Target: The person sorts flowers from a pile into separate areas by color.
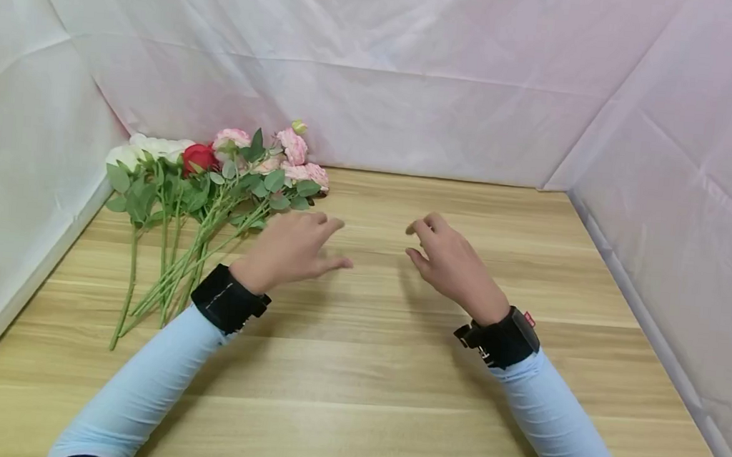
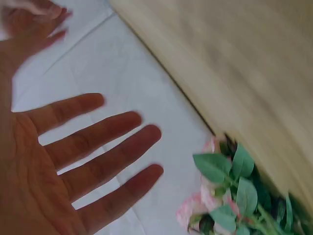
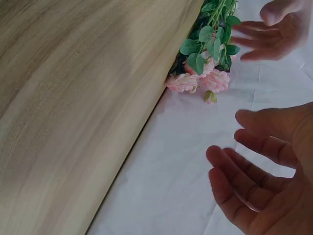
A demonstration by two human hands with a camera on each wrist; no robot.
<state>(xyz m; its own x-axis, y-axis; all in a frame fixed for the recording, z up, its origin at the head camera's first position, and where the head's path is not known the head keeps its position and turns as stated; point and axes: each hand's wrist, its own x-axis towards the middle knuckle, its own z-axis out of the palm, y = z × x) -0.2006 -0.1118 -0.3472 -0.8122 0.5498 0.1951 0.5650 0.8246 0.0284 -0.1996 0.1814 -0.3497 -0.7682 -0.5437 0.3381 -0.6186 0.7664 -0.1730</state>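
Long-stemmed flowers (image 1: pixel 197 198), one group: pink blooms (image 1: pixel 292 146), red rose (image 1: pixel 200 159), white blooms (image 1: pixel 156 147); lying at the left rear of the wood-grain table (image 1: pixel 359 400), heads toward the back, green stems (image 1: pixel 200 262) toward the person. Left hand (image 1: pixel 290 248): near the flowers, fingers extended, grasping nothing. Right hand (image 1: pixel 452 262): well apart from the flowers, fingers loosely bent, grasping nothing. Sleeves (image 1: pixel 148 376): light blue. Wristbands (image 1: pixel 226 301): black. Backdrop (image 1: pixel 413 117): white creased cloth, behind and at both sides.
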